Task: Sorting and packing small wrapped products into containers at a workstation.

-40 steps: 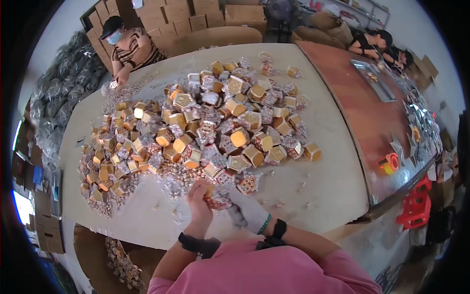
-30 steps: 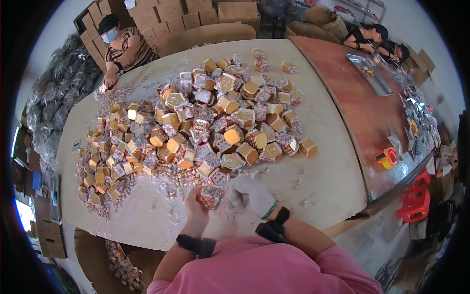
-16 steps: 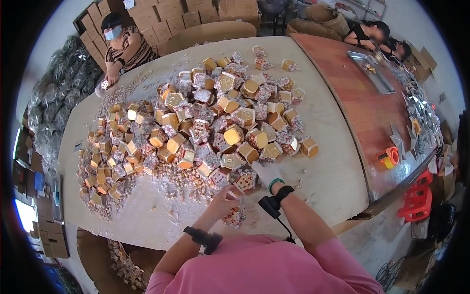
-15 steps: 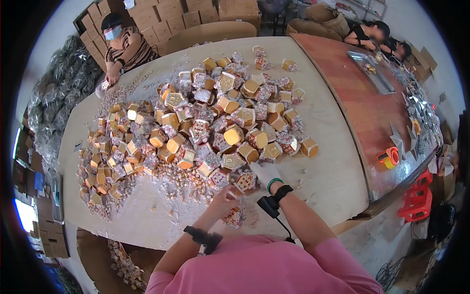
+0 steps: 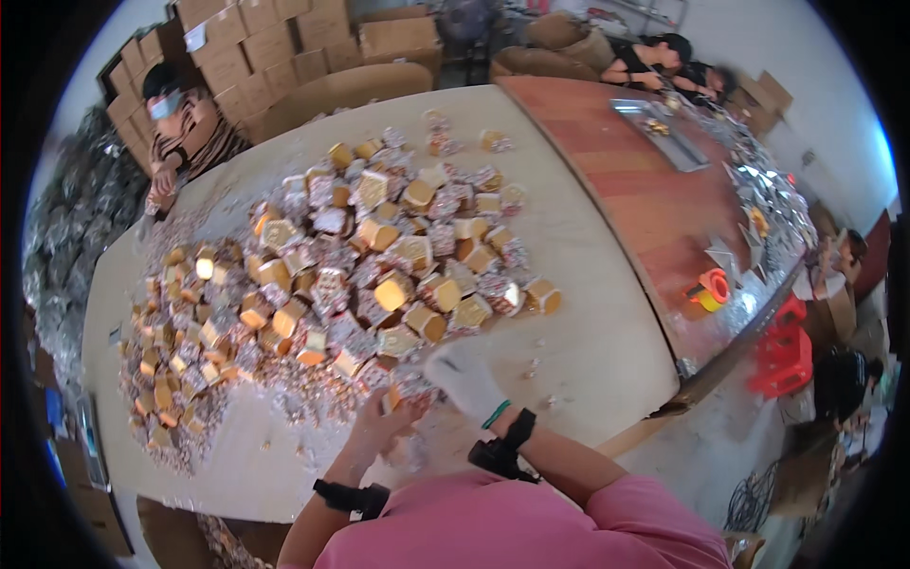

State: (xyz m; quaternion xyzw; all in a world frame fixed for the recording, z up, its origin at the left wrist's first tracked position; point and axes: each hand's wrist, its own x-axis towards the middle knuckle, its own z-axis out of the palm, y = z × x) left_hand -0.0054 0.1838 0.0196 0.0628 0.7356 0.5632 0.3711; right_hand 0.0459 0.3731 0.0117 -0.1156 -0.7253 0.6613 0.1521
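Observation:
A big heap of small gold and red-and-white patterned boxes covers the middle of the pale table. My left hand, bare with a black wristband, is at the near edge of the heap, its fingers closed on a small gold-sided box. My right hand wears a white glove and a black watch. It rests just right of the left hand, against the front boxes of the heap. Its fingers are curled downward and hidden, so whether it holds anything is unclear.
A person in a striped top sits at the table's far left corner. A red-brown table adjoins on the right, bearing a metal tray and an orange tape dispenser. Cardboard boxes are stacked behind, with red stools at right.
My hands were together over one patterned box near my body. My gloved right hand has since moved forward to the heap's edge, and my left hand has followed it.

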